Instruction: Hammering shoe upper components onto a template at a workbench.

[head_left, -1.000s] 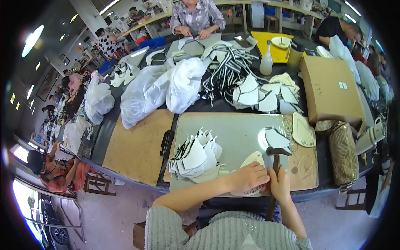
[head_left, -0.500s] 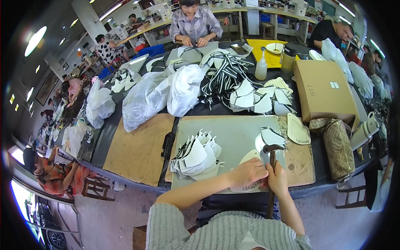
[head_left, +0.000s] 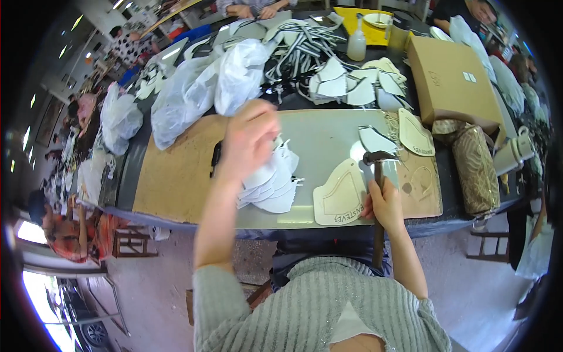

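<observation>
My right hand point(head_left: 386, 204) is closed around the wooden handle of a hammer point(head_left: 379, 170), whose dark head points up and away from me. Just left of the hammer, a cream shaped template point(head_left: 339, 196) lies flat on the grey board point(head_left: 316, 129). Beyond the hammer head rests a white cut piece point(head_left: 376, 139) with a dark edge. My left hand point(head_left: 251, 138) is raised over the stack of white cut pieces point(head_left: 272, 182) and partly covers it. Motion blurs its curled fingers, so whether anything is in them does not show.
White plastic bags point(head_left: 240, 76) and striped strips point(head_left: 305, 44) lie behind the board. At the right stand a cardboard box point(head_left: 451, 76), a patterned pouch point(head_left: 475, 170) and a white flask point(head_left: 513, 154). A squeeze bottle point(head_left: 356, 41) stands farther back. Other people sit around.
My left hand has left the spot beside my right hand and swung up and left over the stack. The hammer stays in my right hand. The view has tilted downward.
</observation>
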Motion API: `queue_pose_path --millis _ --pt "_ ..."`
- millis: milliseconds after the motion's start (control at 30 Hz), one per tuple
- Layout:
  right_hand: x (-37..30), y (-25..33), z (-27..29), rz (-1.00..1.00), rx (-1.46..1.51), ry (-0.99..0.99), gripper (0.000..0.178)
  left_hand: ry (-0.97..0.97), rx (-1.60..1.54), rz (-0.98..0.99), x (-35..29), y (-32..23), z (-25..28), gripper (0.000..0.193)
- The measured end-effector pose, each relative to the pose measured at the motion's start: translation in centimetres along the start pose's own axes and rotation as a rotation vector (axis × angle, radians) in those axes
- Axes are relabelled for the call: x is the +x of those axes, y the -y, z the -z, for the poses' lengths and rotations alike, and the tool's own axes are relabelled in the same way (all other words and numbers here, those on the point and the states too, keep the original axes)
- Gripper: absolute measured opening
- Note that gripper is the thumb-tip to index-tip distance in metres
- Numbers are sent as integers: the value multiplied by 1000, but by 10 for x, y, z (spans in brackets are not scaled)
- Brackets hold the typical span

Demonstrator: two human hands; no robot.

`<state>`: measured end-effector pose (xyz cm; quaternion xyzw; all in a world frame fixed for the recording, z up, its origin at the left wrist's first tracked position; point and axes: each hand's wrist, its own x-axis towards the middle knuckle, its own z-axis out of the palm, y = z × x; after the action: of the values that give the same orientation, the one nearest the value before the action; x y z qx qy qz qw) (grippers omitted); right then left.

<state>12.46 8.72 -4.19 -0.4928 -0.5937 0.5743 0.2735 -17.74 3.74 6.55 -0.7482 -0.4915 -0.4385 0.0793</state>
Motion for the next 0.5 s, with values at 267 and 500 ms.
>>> queue_pose_path --millis 267,500 --pt "-3 2 10 5 148 123 29 420 464 -71 -75 15 4 28" --pt "-2 -14 21 -45 347 37 30 344 2 221 8 -33 -65 24"
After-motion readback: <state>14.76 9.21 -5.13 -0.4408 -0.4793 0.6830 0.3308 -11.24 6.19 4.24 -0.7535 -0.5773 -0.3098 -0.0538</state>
